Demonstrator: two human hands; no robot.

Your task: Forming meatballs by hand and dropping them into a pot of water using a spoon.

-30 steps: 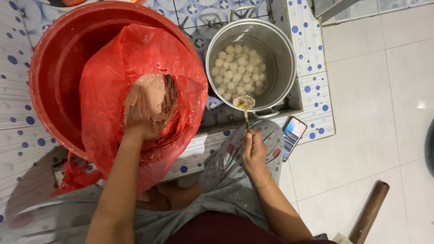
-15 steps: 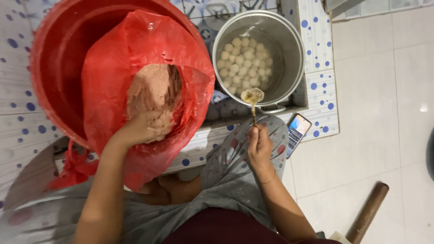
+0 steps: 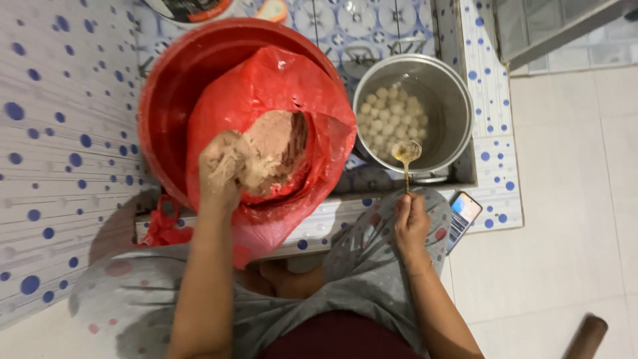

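Observation:
My left hand point(image 3: 222, 166) is coated in pale brown paste and holds a clump of it at the near edge of the paste mass point(image 3: 279, 149). That mass lies in a red plastic bag point(image 3: 279, 86) set inside a red basin point(image 3: 169, 86). My right hand point(image 3: 412, 223) grips the handle of a metal spoon point(image 3: 407, 154), whose bowl rests at the near rim of a steel pot point(image 3: 452, 106). Several pale round balls point(image 3: 389, 119) float in the pot.
A phone point(image 3: 462, 216) lies on the spotted tile ledge just right of my right hand. A brown wooden handle point(image 3: 585, 336) lies on the white floor at bottom right. My grey spotted garment point(image 3: 372, 266) covers my lap below the ledge.
My left hand pulled out of the paste toward me, carrying a clump. The right hand and spoon stay by the pot's near rim; the camera view shifted.

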